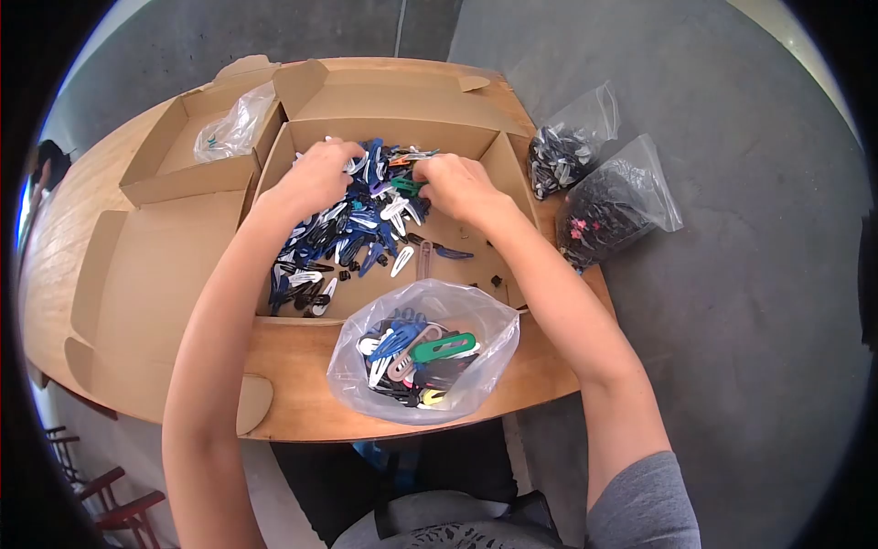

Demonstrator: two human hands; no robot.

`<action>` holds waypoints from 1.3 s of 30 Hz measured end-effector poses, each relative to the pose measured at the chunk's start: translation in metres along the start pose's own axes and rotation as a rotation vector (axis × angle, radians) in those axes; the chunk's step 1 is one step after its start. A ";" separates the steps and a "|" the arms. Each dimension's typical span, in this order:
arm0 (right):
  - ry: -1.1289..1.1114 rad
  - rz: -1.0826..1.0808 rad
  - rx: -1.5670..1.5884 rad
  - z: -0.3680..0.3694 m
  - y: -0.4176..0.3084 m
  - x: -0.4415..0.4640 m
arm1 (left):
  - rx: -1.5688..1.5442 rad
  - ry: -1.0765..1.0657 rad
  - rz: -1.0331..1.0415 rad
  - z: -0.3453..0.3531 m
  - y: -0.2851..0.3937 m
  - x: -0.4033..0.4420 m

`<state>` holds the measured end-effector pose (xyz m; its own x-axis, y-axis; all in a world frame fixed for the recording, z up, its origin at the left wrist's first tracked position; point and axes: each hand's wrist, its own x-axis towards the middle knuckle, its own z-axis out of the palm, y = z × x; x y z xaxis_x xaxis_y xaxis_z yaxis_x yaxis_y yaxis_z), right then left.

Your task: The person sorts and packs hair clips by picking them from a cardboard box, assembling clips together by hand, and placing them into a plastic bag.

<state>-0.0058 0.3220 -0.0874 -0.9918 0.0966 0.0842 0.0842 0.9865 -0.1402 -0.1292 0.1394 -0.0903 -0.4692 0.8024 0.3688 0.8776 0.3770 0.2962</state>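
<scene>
A large heap of snap hair clips (343, 224), mostly blue, black and white, lies in an open cardboard box (498, 220). My left hand (322, 176) reaches into the heap's far left side with curled fingers, and clips partly hide its fingertips. At the heap's right edge, my right hand (453, 186) has its fingers closed at a hair clip (421, 156). Just beside those fingertips is a green clip (405, 186). Nearer to me, between my forearms, an open clear plastic bag (494, 352) contains mixed clips, among them a long green clip (444, 347).
A smaller cardboard box (151, 169) at the far left holds a crumpled clear bag (240, 128). Two filled zip bags stand at the table's right edge: one of clips (560, 156), one of dark items (604, 215). The wooden table (302, 366) ends close to my body.
</scene>
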 end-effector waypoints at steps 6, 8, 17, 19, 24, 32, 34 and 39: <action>0.414 -0.072 0.606 -0.048 -0.014 -0.041 | 0.080 0.026 0.035 0.004 0.004 -0.001; 0.339 -0.059 0.888 -0.077 -0.041 -0.077 | 0.072 0.021 0.023 0.003 0.004 0.000; 0.252 -0.209 0.579 -0.078 -0.044 -0.074 | 0.047 0.029 -0.004 0.000 0.002 0.001; 0.138 -0.118 0.353 -0.051 -0.019 -0.036 | 0.040 -0.009 -0.051 -0.004 0.004 0.000; 0.018 0.042 -0.028 0.013 0.010 0.010 | 0.090 0.183 0.064 -0.001 0.005 -0.004; 0.063 0.020 -0.085 0.009 0.023 0.001 | -0.002 -0.001 0.352 0.001 0.036 -0.009; 0.068 0.028 -0.077 0.007 0.026 -0.002 | 0.044 -0.031 0.376 0.004 0.032 -0.012; -0.029 0.135 0.047 0.000 0.034 -0.001 | 0.096 -0.041 0.390 0.010 0.026 -0.011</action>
<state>-0.0017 0.3550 -0.0926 -0.9742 0.2232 0.0335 0.2127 0.9576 -0.1944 -0.0999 0.1452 -0.0955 -0.0965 0.9108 0.4014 0.9951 0.0805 0.0565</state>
